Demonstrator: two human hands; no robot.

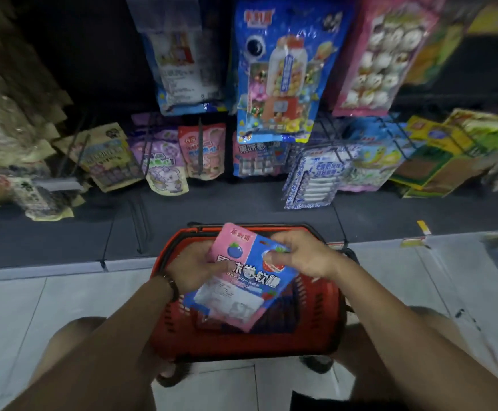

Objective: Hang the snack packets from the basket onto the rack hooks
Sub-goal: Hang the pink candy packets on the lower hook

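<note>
A person crouched before a shop rack holds a pink-and-blue snack packet point(242, 280) in both hands above a red basket point(242, 345) standing on the pale floor tiles point(49, 307). The left hand point(196, 268), a dark band point(172, 284) at its wrist, supports the packet's left edge from behind, the thumb laid over the front. The right hand point(299, 256) pinches the upper right edge between thumb and fingers, so both grips are closed on the packet. It is tilted, its top corner pointing toward the rack and reaching just over the basket's far rim, its lower end hanging over the basket's middle.

The basket's far rim lies at the front edge of the rack's dark base shelf point(242, 203); whether they touch cannot be told. A strip of that shelf shows between the rim and the lowest row of hanging packets. In that row a wire hook point(200, 143) crosses a pink packet point(201, 152), and a blue-and-white packet point(316, 179) hangs lowest to the right. Above, a large blue packet point(280, 69) hangs straight over the basket, with a tall pink packet point(384, 54) just beside it on the right. Motion blur smears both side edges of the rack.
</note>
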